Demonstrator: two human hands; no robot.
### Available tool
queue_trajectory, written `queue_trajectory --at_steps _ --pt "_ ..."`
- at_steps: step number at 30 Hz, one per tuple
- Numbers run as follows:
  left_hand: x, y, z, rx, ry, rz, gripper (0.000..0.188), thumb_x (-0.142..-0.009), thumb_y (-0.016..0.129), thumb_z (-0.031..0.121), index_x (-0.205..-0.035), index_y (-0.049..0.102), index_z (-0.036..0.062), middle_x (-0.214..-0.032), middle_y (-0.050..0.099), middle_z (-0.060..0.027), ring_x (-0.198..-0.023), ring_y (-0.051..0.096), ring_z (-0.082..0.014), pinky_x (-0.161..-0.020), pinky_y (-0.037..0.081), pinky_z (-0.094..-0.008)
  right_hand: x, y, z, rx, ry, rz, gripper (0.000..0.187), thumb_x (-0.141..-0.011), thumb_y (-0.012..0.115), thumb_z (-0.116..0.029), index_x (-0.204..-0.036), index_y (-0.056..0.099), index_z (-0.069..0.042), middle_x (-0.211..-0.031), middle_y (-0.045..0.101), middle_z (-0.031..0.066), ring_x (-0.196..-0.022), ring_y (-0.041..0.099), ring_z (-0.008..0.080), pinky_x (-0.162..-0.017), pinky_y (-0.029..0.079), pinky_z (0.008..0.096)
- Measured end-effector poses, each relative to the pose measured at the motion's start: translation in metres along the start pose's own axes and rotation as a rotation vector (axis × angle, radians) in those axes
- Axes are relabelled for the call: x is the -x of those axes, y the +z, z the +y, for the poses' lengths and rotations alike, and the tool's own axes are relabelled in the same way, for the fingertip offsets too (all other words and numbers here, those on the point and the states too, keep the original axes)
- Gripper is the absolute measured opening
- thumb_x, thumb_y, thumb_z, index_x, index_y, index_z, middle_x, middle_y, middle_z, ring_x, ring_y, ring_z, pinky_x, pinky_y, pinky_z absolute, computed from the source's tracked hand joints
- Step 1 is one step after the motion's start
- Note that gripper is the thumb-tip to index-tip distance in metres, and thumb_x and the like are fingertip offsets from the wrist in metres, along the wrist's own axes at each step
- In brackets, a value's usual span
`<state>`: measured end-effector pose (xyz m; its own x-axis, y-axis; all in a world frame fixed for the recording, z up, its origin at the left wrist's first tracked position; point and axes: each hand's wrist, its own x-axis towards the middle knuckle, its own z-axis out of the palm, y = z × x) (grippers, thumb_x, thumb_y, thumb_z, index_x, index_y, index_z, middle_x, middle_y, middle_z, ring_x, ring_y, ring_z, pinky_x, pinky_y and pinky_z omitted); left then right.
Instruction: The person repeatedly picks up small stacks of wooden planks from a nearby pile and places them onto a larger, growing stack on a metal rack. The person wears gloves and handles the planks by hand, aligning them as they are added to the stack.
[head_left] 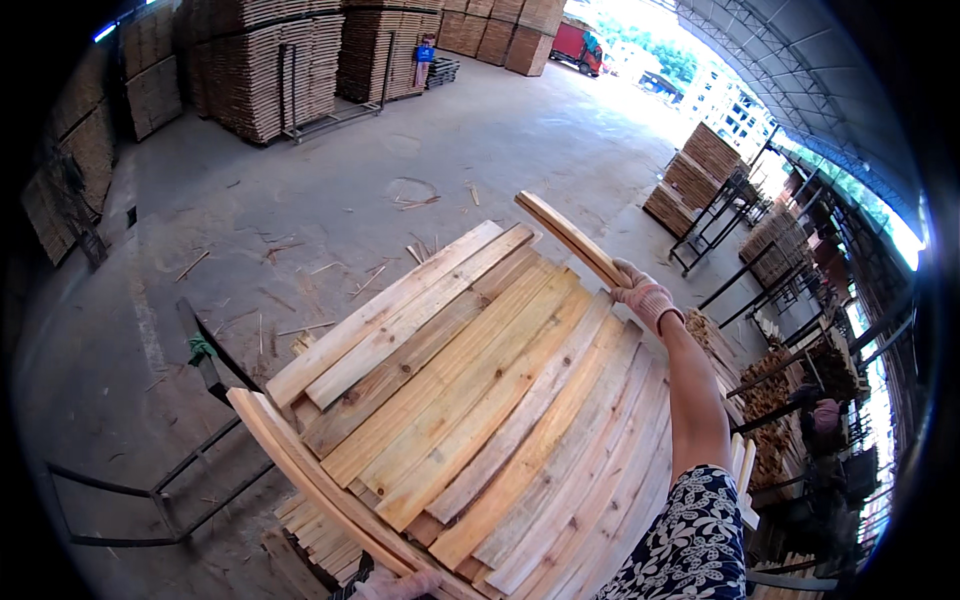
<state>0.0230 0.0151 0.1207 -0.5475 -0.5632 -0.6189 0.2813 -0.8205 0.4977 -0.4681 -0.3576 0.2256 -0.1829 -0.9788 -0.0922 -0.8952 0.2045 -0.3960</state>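
My right hand (645, 296), in a pale work glove, is closed round narrow wooden strips (570, 237) lying together, their far end sticking out beyond the pile. At the lower edge, my left hand (398, 584), also gloved and partly cut off, grips the near part of long pale wooden slats (310, 470). Those slats run along the left side of the pile, their far end raised near its left corner. Between my hands lies a broad layer of wooden boards (490, 390), side by side and slightly uneven at the ends, with knots and darker streaks.
Black metal frames (160, 490) stand at the left, one with a green cloth (200, 349). Wood splinters litter the concrete floor (330, 190). Tall lumber stacks (265, 70) rise behind, with a person (425, 58) beside them. More stacks (700, 170) and racks line the right; a red truck (577, 47) is far off.
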Motion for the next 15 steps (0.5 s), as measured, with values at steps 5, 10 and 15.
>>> queue_trajectory --at_steps 5,10,15 --pt "0.011 0.028 0.031 -0.023 -0.057 0.056 0.034 -0.094 0.068 0.030 -0.111 0.067 0.0010 -0.106 0.069 -0.0075 -0.098 0.064 -0.0176 -0.086 0.053 -0.0321 0.002 0.003 0.015 -0.122 0.018 -0.148 0.072 -0.081 0.074 -0.026 -0.147 0.044 -0.026 -0.131 0.062 0.0116 -0.119 0.058 0.0262 -0.100 0.044 0.0346" --pt "0.007 0.029 0.029 -0.039 0.052 0.020 0.035 -0.093 0.069 0.028 -0.116 0.064 0.0008 -0.105 0.068 -0.0068 -0.092 0.063 -0.0159 -0.079 0.054 -0.0306 0.014 -0.007 -0.006 0.085 -0.001 -0.142 0.072 -0.083 0.073 -0.029 -0.148 0.042 -0.028 -0.131 0.062 0.0118 -0.120 0.058 0.0272 -0.102 0.043 0.0347" --pt "-0.002 0.026 0.018 -0.016 0.151 0.023 0.035 -0.094 0.068 0.026 -0.117 0.063 0.0010 -0.106 0.067 -0.0071 -0.093 0.063 -0.0171 -0.081 0.054 -0.0314 0.022 -0.012 -0.018 0.020 -0.004 -0.197 0.068 -0.085 0.072 -0.026 -0.147 0.044 -0.026 -0.127 0.064 0.0110 -0.119 0.058 0.0255 -0.102 0.043 0.0333"
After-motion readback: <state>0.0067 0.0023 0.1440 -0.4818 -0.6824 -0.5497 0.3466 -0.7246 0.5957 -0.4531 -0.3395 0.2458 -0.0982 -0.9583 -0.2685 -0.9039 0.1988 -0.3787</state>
